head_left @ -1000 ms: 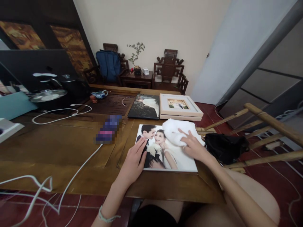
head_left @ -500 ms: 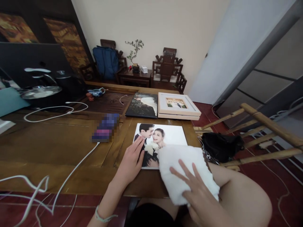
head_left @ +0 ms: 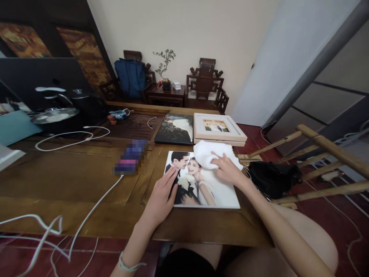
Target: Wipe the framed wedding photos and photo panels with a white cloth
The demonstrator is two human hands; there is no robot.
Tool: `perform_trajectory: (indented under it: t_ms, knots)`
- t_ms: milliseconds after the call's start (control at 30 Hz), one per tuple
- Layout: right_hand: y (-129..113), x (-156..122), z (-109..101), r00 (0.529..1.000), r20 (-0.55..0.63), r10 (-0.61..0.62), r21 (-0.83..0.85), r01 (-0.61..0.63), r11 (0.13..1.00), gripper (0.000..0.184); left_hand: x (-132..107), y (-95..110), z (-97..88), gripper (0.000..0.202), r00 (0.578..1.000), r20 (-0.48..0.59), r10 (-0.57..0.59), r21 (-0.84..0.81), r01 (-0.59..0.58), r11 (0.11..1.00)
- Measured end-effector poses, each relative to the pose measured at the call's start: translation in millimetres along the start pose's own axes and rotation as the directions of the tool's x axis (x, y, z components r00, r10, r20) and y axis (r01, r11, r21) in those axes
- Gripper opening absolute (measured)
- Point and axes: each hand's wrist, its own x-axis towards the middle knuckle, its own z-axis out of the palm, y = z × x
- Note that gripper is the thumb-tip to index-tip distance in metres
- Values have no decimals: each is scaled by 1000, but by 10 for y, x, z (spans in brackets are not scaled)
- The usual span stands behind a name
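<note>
A photo panel [head_left: 188,188] of a couple in wedding clothes lies flat on the wooden table in front of me. My left hand [head_left: 165,192] rests on its left edge, fingers stretched out and pressing on the picture. Bunched over the panel's upper right corner is a white cloth [head_left: 206,154], reaching past its edge. My right hand [head_left: 229,168] grips this cloth from above, index finger pointing forward along it; the tips of the other fingers are partly hidden in the folds.
Behind the panel lie a dark photo panel [head_left: 174,129] and a pale framed picture [head_left: 220,129]. To the left is a phone [head_left: 130,157] with a white cable [head_left: 95,213]. A lidded pan [head_left: 56,117] stands at far left, a bamboo chair [head_left: 325,154] at right.
My right hand has moved the white cloth forward from the panel's lower right to its upper right corner, bunching it. The panel's lower right part is now uncovered. My left hand has stayed put.
</note>
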Motion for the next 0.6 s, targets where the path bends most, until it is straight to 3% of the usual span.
perform_trajectory:
  t_ms: [100,200,433,600]
  knots:
    - [-15,148,-32,1000,-4,16,-4,-16,1000,55,-4,6,-2,46,1000,-1,-2,-12,2,1000]
    - [-236,79,21,1000,-2,8,-16,-8,1000,51,-5,4,1,46,1000,-1,-15,-22,15,1000]
    - [-958,-689,286,986,118,-117,5,117,993,46,-12,5,-3,47,1000,19,-23,-32,24,999]
    - [-1111,-1062,318,959,199,-202,35,199,979,42,-5,13,-21,50,999,37,-7,-37,9,999]
